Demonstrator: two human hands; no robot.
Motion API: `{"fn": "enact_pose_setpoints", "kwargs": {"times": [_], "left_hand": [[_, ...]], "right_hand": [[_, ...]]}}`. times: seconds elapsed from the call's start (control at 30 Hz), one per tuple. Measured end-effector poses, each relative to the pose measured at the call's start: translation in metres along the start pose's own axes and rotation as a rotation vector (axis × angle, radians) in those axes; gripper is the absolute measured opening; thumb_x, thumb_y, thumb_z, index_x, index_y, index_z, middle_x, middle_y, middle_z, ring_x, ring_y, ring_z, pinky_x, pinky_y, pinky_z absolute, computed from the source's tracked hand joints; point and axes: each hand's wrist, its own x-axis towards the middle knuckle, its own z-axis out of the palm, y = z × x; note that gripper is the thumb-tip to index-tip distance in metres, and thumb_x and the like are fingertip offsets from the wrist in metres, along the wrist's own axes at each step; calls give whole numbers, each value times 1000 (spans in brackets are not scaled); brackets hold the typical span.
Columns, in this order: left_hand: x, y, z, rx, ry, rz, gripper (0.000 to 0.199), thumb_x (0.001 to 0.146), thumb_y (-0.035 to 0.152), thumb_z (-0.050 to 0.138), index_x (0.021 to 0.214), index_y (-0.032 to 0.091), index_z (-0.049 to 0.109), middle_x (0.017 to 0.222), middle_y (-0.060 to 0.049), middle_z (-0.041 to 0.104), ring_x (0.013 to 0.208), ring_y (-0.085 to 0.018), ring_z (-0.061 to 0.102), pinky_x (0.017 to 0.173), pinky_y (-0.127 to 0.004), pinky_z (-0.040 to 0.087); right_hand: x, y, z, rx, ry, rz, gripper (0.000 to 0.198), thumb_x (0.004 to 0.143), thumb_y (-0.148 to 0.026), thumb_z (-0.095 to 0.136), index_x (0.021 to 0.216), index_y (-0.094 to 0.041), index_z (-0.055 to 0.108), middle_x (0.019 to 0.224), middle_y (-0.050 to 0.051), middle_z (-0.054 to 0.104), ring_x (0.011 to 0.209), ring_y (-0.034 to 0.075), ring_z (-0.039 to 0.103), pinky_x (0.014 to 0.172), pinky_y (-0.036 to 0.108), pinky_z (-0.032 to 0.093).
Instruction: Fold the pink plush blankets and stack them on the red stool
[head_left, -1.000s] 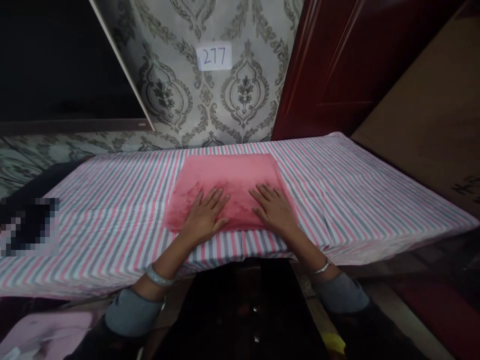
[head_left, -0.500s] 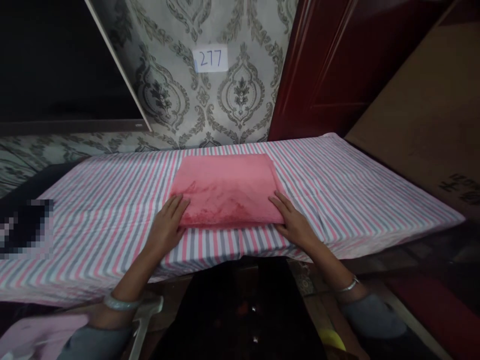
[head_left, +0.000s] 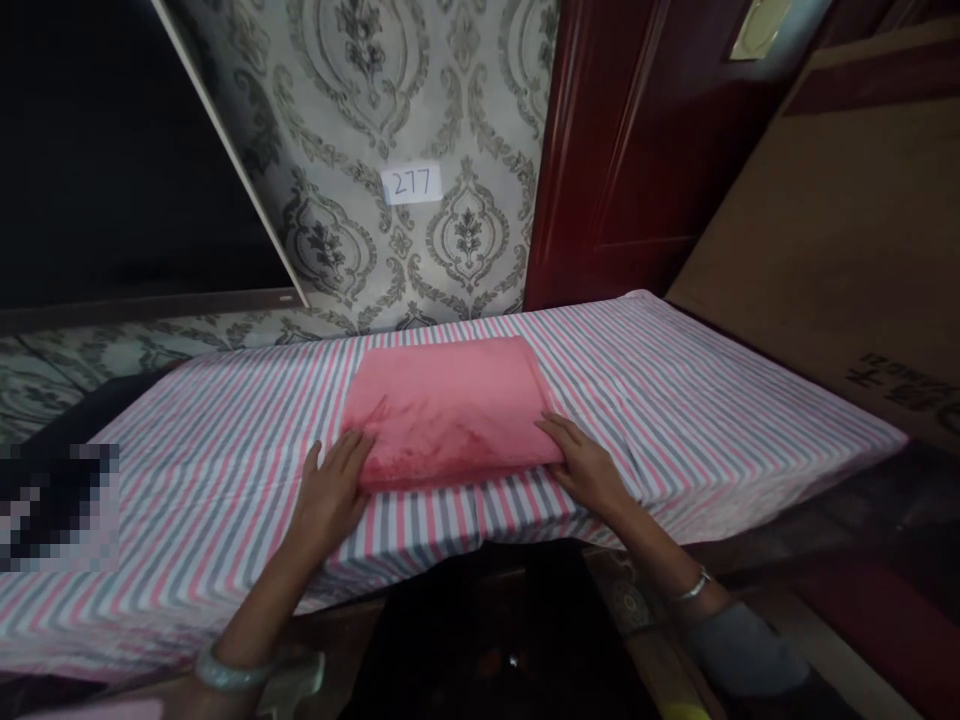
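A folded pink plush blanket (head_left: 457,395) lies flat in front of me, its nap darker and ruffled along the near part. At its near left corner rests my left hand (head_left: 330,500), open, with fingers stretched over the edge and the little finger lifted apart. My right hand (head_left: 589,470) holds the near right corner, fingers on top and thumb at the front edge, partly hidden. Beneath the blanket spreads a striped sheet (head_left: 675,400) in pink, grey and white.
A large dark screen (head_left: 127,160) stands at the back left. On the patterned wall is a paper label (head_left: 412,184) reading 277. A dark red door (head_left: 622,160) and a big cardboard box (head_left: 840,230) border the right side. A pixelated patch covers the left edge.
The view has tilted up, so the blanket and sheet sit lower in the picture. My left hand's little finger has spread away from the others. My right hand stays at its corner.
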Motion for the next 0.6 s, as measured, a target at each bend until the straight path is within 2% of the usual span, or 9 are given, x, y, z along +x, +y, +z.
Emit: {"fn": "enact_pose_setpoints", "kwargs": {"times": [0.07, 0.13, 0.27, 0.37, 0.47, 0.6], "left_hand": [[2, 17, 0, 34, 72, 5, 74, 77, 15, 55, 150, 15, 41, 154, -21, 43, 144, -39, 39, 115, -65, 27], [9, 42, -1, 34, 118, 82, 74, 80, 19, 57, 152, 17, 38, 157, -20, 39, 146, -40, 34, 116, -66, 25], [33, 98, 5, -29, 122, 266, 69, 88, 23, 55, 154, 21, 36, 159, -14, 38, 148, -34, 33, 119, -61, 24], [48, 127, 18, -44, 124, 236, 65, 89, 18, 52, 153, 21, 40, 156, -13, 44, 143, -32, 41, 115, -58, 32], [54, 136, 31, -29, 150, 148, 63, 88, 9, 47, 150, 21, 45, 149, -14, 53, 134, -31, 51, 107, -53, 42], [52, 132, 42, -12, 200, 146, 69, 84, 0, 42, 149, 21, 46, 146, -12, 56, 131, -29, 55, 104, -49, 44]], "right_hand": [[-2, 1, 5, 35, 17, 16, 69, 77, -10, 52, 145, -24, 46, 148, 11, 50, 134, 28, 51, 108, 49, 48], [-2, 1, 6, 75, 42, 24, 69, 78, -12, 52, 146, -25, 45, 148, 10, 51, 135, 28, 50, 111, 50, 45], [1, 0, 5, 111, 100, 18, 68, 79, -14, 52, 146, -24, 45, 144, 11, 54, 134, 28, 51, 112, 51, 44], [0, -1, 7, 85, 119, 9, 66, 79, -13, 51, 144, -21, 47, 144, 12, 55, 134, 28, 51, 110, 49, 46], [-3, -1, 9, 50, 109, 12, 67, 80, -12, 50, 146, -21, 45, 146, 12, 52, 135, 27, 50, 110, 48, 47], [-7, -2, 10, 40, 102, 28, 70, 81, -11, 50, 149, -24, 41, 149, 11, 50, 135, 26, 51, 110, 48, 47]]}}
